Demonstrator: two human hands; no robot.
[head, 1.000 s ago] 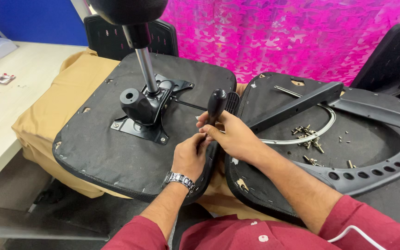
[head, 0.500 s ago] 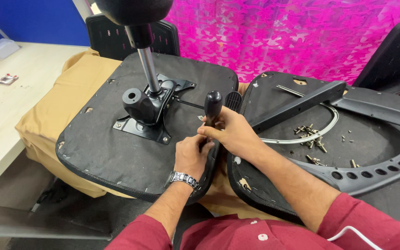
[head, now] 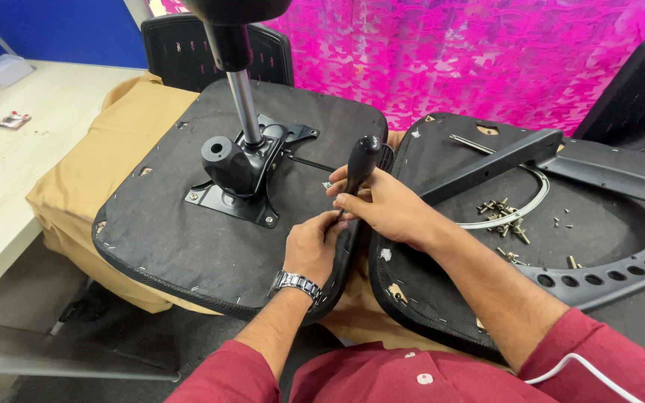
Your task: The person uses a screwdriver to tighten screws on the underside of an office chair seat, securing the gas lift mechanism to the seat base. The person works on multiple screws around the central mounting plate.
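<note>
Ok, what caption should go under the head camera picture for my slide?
Both hands, right hand on a screwdriver and left hand at its tip, work on an upturned chair seat.

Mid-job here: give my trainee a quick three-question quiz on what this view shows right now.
1. True or false: the right hand holds the screwdriver by its black handle.
2. Where is the left hand? A) on the gas cylinder B) at the seat edge, under the right hand C) on the screws
3. What do the loose screws lie on?

Key: 1 true. 2 B. 3 The second black panel, on the right.
</note>
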